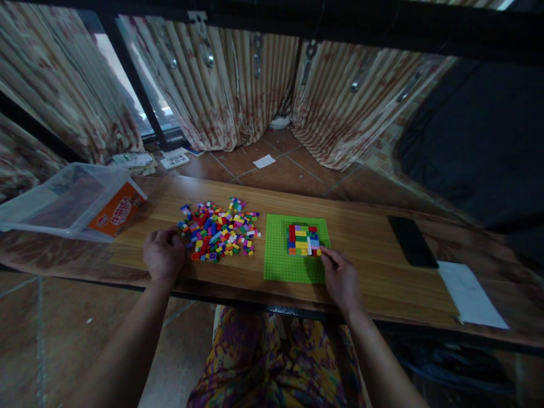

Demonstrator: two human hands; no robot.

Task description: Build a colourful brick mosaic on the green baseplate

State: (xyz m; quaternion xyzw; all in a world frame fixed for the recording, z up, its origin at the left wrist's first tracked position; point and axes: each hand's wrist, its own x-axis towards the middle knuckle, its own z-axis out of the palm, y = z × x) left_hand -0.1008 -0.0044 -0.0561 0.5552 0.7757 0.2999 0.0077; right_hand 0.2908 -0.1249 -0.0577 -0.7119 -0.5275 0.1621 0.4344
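Note:
A block built of colourful toy bricks [303,240] sits on a green studded baseplate [278,267]. My right hand [343,279] reaches in from the right, its thumb and forefinger pinched at the block's near right corner. Whether a single loose brick is between those fingertips is too small to tell. On the left, my left hand [165,254] rests on the table with its fingers curled in, and nothing shows in it. Right beside it spreads a heap of loose toy bricks [221,229] in many colours and sizes.
A clear plastic bin [63,198] with an orange label stands at the table's left end. A dark phone [412,241] and a white sheet of paper [471,294] lie to the right on the wooden table [238,277]. Curtains [238,96] hang beyond.

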